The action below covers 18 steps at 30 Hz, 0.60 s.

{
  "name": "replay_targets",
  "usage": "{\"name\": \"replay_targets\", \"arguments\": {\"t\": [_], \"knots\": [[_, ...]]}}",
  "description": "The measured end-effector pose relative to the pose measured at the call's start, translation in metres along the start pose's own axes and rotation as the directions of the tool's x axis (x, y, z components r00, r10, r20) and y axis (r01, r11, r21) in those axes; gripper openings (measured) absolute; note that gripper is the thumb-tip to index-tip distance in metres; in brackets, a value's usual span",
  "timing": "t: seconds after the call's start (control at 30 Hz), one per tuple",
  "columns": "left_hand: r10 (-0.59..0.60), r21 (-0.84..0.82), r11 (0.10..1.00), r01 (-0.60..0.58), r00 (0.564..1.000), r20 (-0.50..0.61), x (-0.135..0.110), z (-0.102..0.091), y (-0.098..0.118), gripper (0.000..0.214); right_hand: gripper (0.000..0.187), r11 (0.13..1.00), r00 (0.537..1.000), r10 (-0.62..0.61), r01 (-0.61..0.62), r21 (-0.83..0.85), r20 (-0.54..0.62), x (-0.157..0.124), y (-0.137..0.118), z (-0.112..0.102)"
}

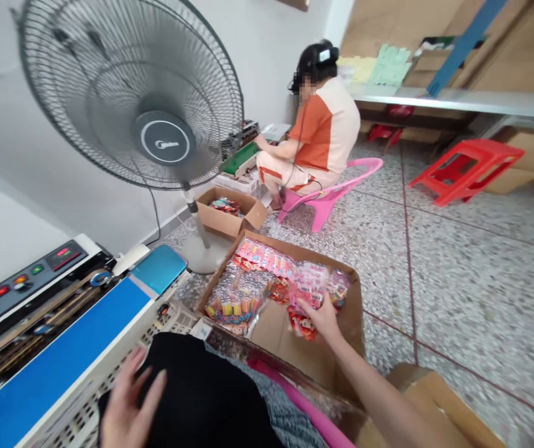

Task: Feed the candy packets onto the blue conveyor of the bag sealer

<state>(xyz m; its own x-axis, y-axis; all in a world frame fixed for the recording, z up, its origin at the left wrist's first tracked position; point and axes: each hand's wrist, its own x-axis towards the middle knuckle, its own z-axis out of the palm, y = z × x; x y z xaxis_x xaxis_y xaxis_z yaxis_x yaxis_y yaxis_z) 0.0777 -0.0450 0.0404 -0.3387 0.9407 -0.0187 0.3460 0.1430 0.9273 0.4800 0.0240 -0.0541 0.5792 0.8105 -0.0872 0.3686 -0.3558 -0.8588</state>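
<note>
My right hand [323,317] reaches over an open cardboard box [290,358] and grips a clear plastic packet [309,280] with pink contents and barcode labels. Packets with pink pieces [267,256] lie along the far side of the box, and clear packets with yellow and orange pieces [236,308] lie at its left. Red printed packets [301,325] show just under my right hand. My left hand [131,398] hangs over the black cloth on my lap, fingers spread and holding nothing. It is nearest a cream plastic basket [94,395].
A machine with a blue conveyor belt [75,354] runs along the left. A standing fan [164,140] rises behind the box. Ahead, a person [327,130] sits on a pink chair [322,208] at another machine beside a smaller box [222,221]. A red stool [467,168] stands right.
</note>
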Motion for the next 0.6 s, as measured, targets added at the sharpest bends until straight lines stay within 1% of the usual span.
{"name": "replay_targets", "arguments": {"t": [0.03, 0.07, 0.1, 0.13, 0.17, 0.2, 0.23, 0.3, 0.33, 0.37, 0.4, 0.47, 0.53, 0.6], "knots": [[-0.027, -0.112, 0.993, 0.041, 0.992, 0.123, 0.003, 0.02, 0.008, 0.061, 0.064, 0.995, 0.993, -0.072, 0.065, 0.078, 0.089, -0.006, -0.019, 0.009], [-0.031, -0.204, 0.976, 0.075, 0.977, 0.212, 0.007, 0.04, 0.018, 0.063, 0.065, 0.981, 0.974, -0.142, 0.115, 0.157, 0.174, -0.014, -0.039, 0.02], [-0.022, -0.283, 0.953, 0.104, 0.961, 0.277, 0.012, 0.058, 0.028, 0.067, 0.066, 0.962, 0.946, -0.208, 0.151, 0.23, 0.249, -0.022, -0.059, 0.032], [-0.012, -0.359, 0.924, 0.132, 0.948, 0.318, 0.017, 0.073, 0.038, 0.071, 0.066, 0.94, 0.906, -0.269, 0.172, 0.296, 0.328, -0.03, -0.079, 0.045], [-0.005, -0.434, 0.886, 0.163, 0.94, 0.342, 0.023, 0.085, 0.047, 0.075, 0.066, 0.914, 0.85, -0.332, 0.183, 0.362, 0.409, -0.039, -0.098, 0.058], [0.007, -0.512, 0.838, 0.187, 0.936, 0.353, 0.029, 0.092, 0.053, 0.078, 0.066, 0.887, 0.773, -0.398, 0.187, 0.421, 0.494, -0.047, -0.116, 0.07], [0.026, -0.593, 0.779, 0.203, 0.935, 0.354, 0.035, 0.096, 0.058, 0.078, 0.064, 0.864, 0.679, -0.459, 0.191, 0.466, 0.572, -0.055, -0.133, 0.082], [0.027, -0.7, 0.669, 0.25, 0.933, 0.359, 0.044, 0.093, 0.059, 0.067, 0.057, 0.836, 0.48, -0.544, 0.237, 0.496, 0.688, -0.067, -0.161, 0.105], [0.0, -0.739, 0.617, 0.27, 0.939, 0.344, 0.047, 0.088, 0.057, 0.058, 0.054, 0.826, 0.409, -0.563, 0.293, 0.481, 0.718, -0.073, -0.172, 0.116], [-0.036, -0.774, 0.568, 0.28, 0.948, 0.317, 0.049, 0.082, 0.053, 0.049, 0.053, 0.813, 0.372, -0.574, 0.366, 0.453, 0.729, -0.077, -0.182, 0.126], [-0.079, -0.806, 0.523, 0.276, 0.958, 0.277, 0.051, 0.075, 0.049, 0.043, 0.056, 0.792, 0.36, -0.586, 0.443, 0.42, 0.726, -0.082, -0.19, 0.136], [-0.153, -0.863, 0.448, 0.233, 0.971, 0.183, 0.055, 0.06, 0.041, 0.038, 0.068, 0.738, 0.368, -0.627, 0.565, 0.37, 0.687, -0.09, -0.203, 0.154], [-0.203, -0.899, 0.401, 0.177, 0.974, 0.101, 0.06, 0.046, 0.034, 0.039, 0.078, 0.69, 0.356, -0.665, 0.628, 0.36, 0.656, -0.099, -0.21, 0.17], [-0.245, -0.916, 0.38, 0.132, 0.969, 0.038, 0.067, 0.032, 0.029, 0.04, 0.079, 0.665, 0.339, -0.683, 0.655, 0.358, 0.647, -0.106, -0.213, 0.184]]}}
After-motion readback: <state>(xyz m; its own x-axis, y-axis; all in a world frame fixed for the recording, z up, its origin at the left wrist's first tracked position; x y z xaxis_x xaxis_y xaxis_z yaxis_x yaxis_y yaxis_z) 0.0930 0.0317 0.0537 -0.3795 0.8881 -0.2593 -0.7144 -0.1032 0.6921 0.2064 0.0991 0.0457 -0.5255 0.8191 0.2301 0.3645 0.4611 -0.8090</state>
